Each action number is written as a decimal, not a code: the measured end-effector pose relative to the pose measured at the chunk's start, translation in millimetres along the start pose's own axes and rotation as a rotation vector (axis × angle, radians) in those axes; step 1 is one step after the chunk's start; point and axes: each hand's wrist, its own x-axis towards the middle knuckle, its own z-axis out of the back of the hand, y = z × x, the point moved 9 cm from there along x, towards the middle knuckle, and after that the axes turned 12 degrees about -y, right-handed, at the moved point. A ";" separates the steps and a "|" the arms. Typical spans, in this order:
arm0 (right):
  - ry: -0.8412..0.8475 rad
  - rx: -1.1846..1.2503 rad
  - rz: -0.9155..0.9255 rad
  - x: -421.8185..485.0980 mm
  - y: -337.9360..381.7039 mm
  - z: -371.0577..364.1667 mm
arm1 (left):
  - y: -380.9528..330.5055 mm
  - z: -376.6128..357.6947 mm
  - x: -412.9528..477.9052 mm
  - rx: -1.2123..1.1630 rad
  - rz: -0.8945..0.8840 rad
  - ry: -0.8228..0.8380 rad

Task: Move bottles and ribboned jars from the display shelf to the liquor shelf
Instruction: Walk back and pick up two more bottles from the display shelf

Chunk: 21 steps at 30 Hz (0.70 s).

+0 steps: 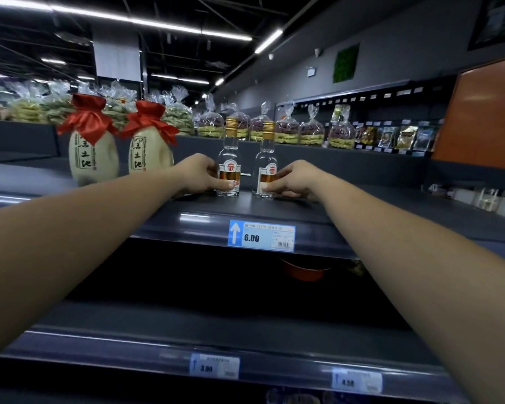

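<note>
Between the thumb and curled fingers of the left hand stands a small clear glass bottle, upright on the dark grey metal shelf. It has a gold screw cap, a narrow neck, rounded shoulders and a white label with a red emblem above a gold band. The contents look colourless. The left hand wraps its lower half, with the thumb lying across the foot of the label.

Just to the right of that hand stands a second clear glass bottle of the same make, upright and apart from the first. The right hand grasps it low down, fingertips against the bottom of its label. Both bases appear to rest on the shelf.

Beyond the left wrist and off to its left stand two egg-shaped ceramic jars. The nearer cream jar is just past the hand, and the farther cream jar is close beside it. Each carries black brush characters down its front and a red satin cloth tied in a bow over its mouth. Whether the two bows touch cannot be told.

Below and between both wrists, a blue-and-white price tag reading 6.00 sits on the shelf's front edge. Farther out, past the fingertips, clear cellophane snack bags line a higher ledge.
</note>
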 end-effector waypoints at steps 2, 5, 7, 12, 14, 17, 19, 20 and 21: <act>0.016 0.021 0.019 -0.5 2.5 -5.3 | -0.7 -0.9 -1.3 -0.030 0.008 0.003; 0.014 0.091 0.032 -1.5 7.1 -10.4 | -0.2 -1.4 -3.2 -0.086 0.033 0.007; -0.003 0.088 0.049 -6.1 10.8 -9.1 | 2.2 -1.1 -4.2 -0.127 0.054 0.008; 0.031 0.098 0.025 -17.2 11.3 -6.3 | -5.9 2.8 -16.1 -0.176 0.094 0.008; 0.047 0.097 0.012 -22.1 11.3 -4.1 | -9.3 4.2 -21.9 -0.195 0.121 0.008; 0.076 0.130 0.019 -25.9 10.5 -2.4 | -11.6 8.6 -28.5 -0.192 0.149 -0.019; 0.054 0.140 0.043 -24.9 8.4 2.2 | -17.4 13.3 -35.0 -0.188 0.155 -0.047; 0.037 0.141 0.060 -26.2 8.9 6.1 | -22.2 16.4 -38.9 -0.185 0.156 -0.059; 0.015 0.151 0.078 -27.1 10.5 10.2 | -25.7 19.9 -41.1 -0.183 0.153 -0.074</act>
